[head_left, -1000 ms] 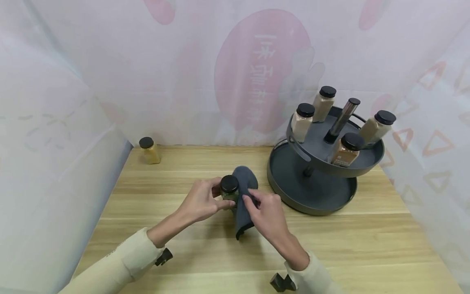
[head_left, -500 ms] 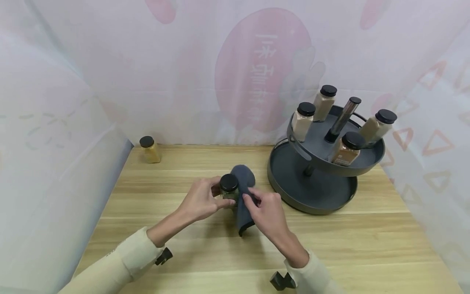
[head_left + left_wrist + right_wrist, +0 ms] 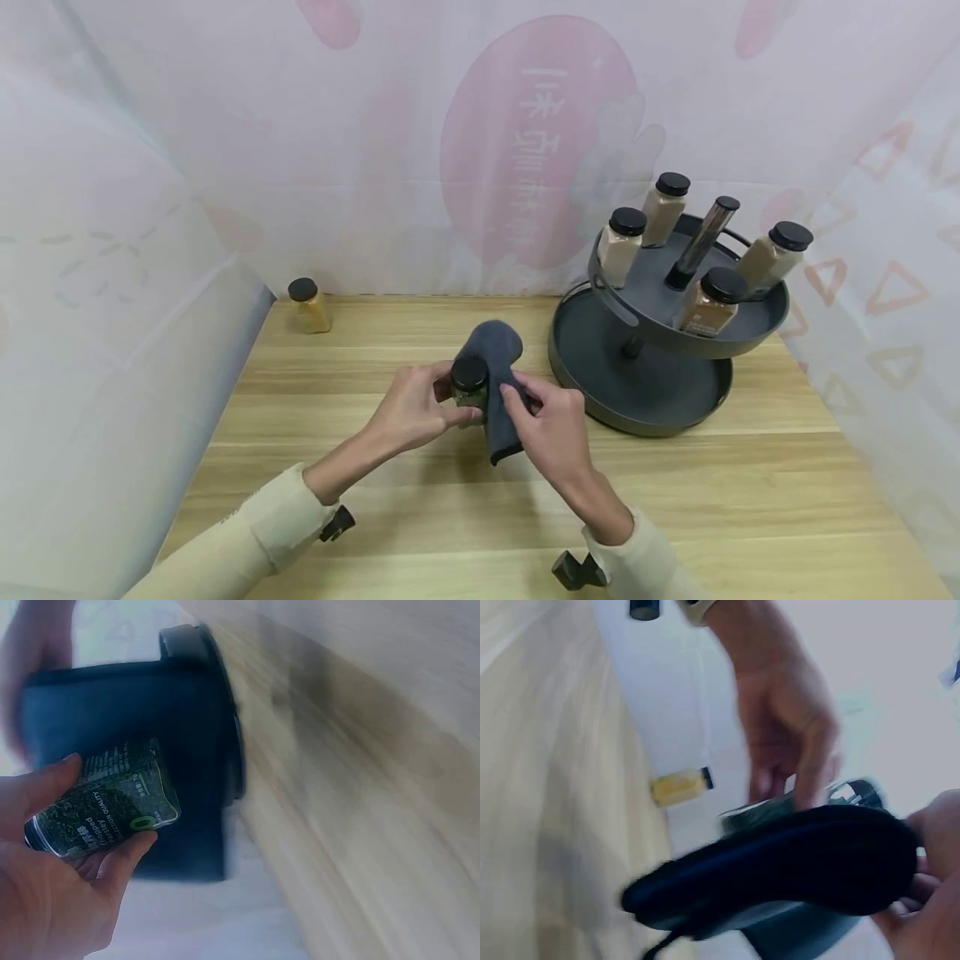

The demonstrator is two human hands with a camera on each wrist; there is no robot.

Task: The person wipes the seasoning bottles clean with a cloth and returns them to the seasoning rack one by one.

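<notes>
In the head view my left hand (image 3: 411, 410) holds a spice jar (image 3: 469, 377) by its sides, fingers behind and thumb in front. The jar has a black lid, and in the left wrist view green flakes show through the jar's (image 3: 112, 799) label, which reads in part "chopped". My right hand (image 3: 553, 427) pinches a dark grey cloth (image 3: 497, 350) that stands folded along the jar's right side. Seen from the right wrist, the cloth (image 3: 780, 862) covers much of the jar. Both are held up over the wooden table (image 3: 360, 533).
A two-tier dark grey stand (image 3: 637, 408) is at the right, close beyond my right hand. Several black-lidded spice jars, among them a brown one (image 3: 708, 308), stand on its upper tier. A yellow spice jar (image 3: 311, 312) sits at the table's back left, by the white curtain (image 3: 360, 208).
My right hand and the cloth have shifted slightly upward and away along the jar's side. The left hand and jar stay nearly in place.
</notes>
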